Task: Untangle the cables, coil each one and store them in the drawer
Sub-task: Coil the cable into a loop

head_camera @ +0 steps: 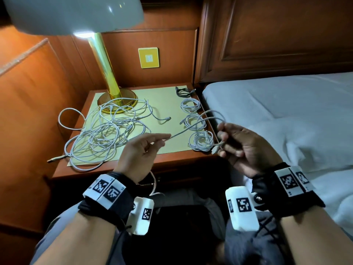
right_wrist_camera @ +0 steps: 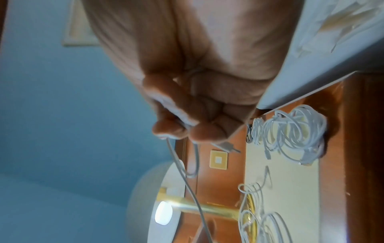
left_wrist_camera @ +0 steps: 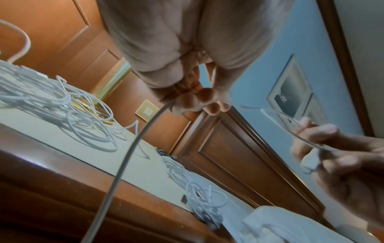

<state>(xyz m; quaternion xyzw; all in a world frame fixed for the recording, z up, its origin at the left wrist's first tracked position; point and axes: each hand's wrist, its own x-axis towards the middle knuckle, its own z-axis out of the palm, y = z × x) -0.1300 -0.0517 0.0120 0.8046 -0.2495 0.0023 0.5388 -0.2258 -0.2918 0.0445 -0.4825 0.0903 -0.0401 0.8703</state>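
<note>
One white cable (head_camera: 188, 129) is stretched between my hands above the nightstand's front right corner. My left hand (head_camera: 145, 144) pinches it between thumb and fingers (left_wrist_camera: 195, 100), and the rest trails down below the wrist (left_wrist_camera: 116, 172). My right hand (head_camera: 235, 142) grips a loop of the same cable with its plug end (head_camera: 216, 148) sticking out of the curled fingers (right_wrist_camera: 178, 128). A tangled pile of white cables (head_camera: 103, 131) lies on the left of the nightstand top. Three white coils (head_camera: 200, 141) lie along its right edge, and a dark coil (head_camera: 183, 91) at the back right.
A brass lamp (head_camera: 106, 73) with a white shade stands at the back of the nightstand (head_camera: 168, 163), its base under the tangle. A yellow wall plate (head_camera: 149, 57) sits behind. The bed (head_camera: 286, 111) with white sheets is close on the right. Wood panelling surrounds the nightstand.
</note>
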